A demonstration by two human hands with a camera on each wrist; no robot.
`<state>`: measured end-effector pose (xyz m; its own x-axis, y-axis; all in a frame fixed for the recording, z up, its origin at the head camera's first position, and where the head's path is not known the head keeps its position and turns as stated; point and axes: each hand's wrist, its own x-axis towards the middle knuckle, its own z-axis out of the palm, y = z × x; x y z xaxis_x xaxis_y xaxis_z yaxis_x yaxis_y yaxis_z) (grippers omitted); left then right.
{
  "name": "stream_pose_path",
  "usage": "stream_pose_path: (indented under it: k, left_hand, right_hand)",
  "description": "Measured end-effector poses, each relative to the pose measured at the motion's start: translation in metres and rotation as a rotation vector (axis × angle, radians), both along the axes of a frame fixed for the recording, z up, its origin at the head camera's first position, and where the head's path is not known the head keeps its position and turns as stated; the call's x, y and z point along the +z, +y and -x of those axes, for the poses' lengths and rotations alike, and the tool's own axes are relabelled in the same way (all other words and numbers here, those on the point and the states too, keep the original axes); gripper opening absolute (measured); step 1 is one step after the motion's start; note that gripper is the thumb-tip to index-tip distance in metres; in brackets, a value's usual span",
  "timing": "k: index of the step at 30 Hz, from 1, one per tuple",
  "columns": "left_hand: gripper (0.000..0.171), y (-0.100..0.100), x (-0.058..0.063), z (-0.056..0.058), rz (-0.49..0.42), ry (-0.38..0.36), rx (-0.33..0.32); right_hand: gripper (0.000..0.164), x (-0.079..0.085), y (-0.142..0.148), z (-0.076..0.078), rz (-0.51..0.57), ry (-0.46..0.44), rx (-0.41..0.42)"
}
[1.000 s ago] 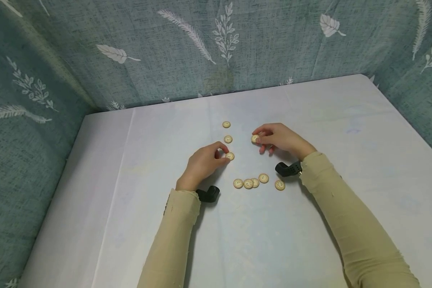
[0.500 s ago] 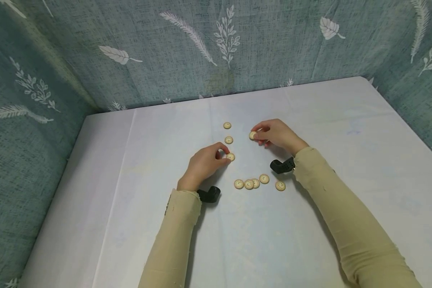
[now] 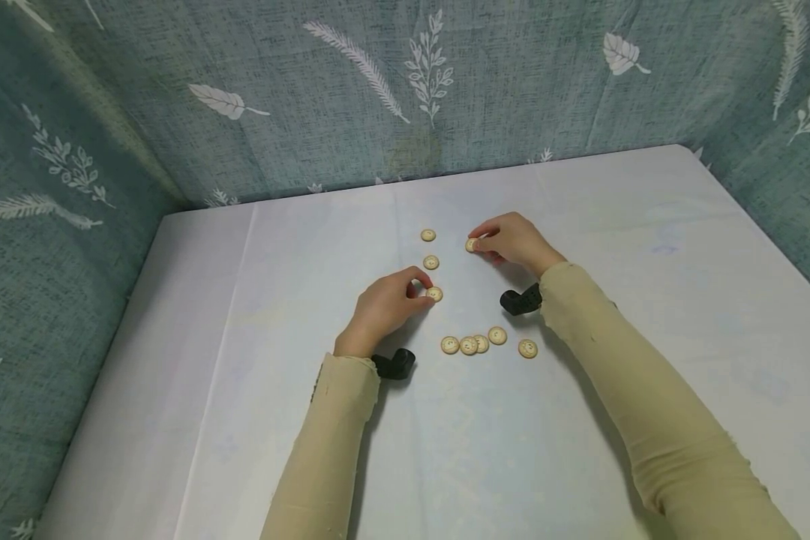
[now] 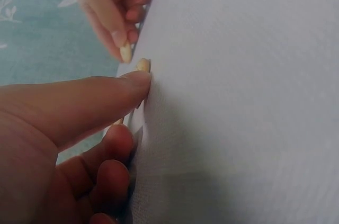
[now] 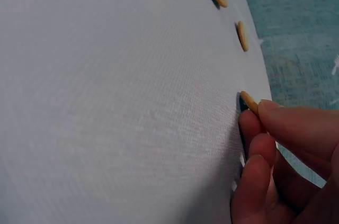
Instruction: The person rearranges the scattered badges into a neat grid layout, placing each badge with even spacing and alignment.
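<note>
Between the thumb and forefinger of the left hand (image 3: 383, 309) sits a wood-toned button (image 3: 435, 295), gripped at its edge, with the remaining fingers curled in below. To its right and farther from the person, the right hand (image 3: 513, 241) pinches a second button (image 3: 471, 245) likewise; whether this one touches the white tablecloth (image 3: 310, 262) cannot be told.

Just beyond the left fingertips, a third button (image 3: 431, 262) and a fourth button (image 3: 428, 235) lie apart, roughly in line with the left hand's button. Nearer the person, right of the left hand, stretches a loose row: a fifth button (image 3: 450, 345), a sixth button (image 3: 468, 346) partly covering a seventh button (image 3: 483, 343), an eighth button (image 3: 497, 335) just beside, and a ninth button (image 3: 528, 348) set off to the right. All are round, with raised rims and small central marks.

A black curved device (image 3: 395, 364) juts from the left wrist, another black device (image 3: 520, 301) from the right. Both sleeves are beige and wrinkled; beyond the hands hangs a blue-green curtain (image 3: 351, 135) printed with white leaves.
</note>
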<state>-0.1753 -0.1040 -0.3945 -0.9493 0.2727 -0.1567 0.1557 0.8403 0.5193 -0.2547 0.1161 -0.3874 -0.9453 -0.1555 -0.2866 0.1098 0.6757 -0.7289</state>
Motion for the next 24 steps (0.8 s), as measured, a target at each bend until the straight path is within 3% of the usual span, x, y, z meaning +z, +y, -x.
stream_pose_path:
  k: [10, 24]
  left_hand:
    - [0.021, -0.001, 0.001, 0.001, 0.002, -0.005, 0.007]
    - [0.020, -0.002, -0.001, 0.000, 0.000, 0.009, -0.006]
  right_hand:
    - [0.021, 0.006, -0.013, 0.008, -0.092, 0.052, -0.003]
    - [0.017, 0.005, -0.020, 0.018, -0.099, 0.097, -0.038]
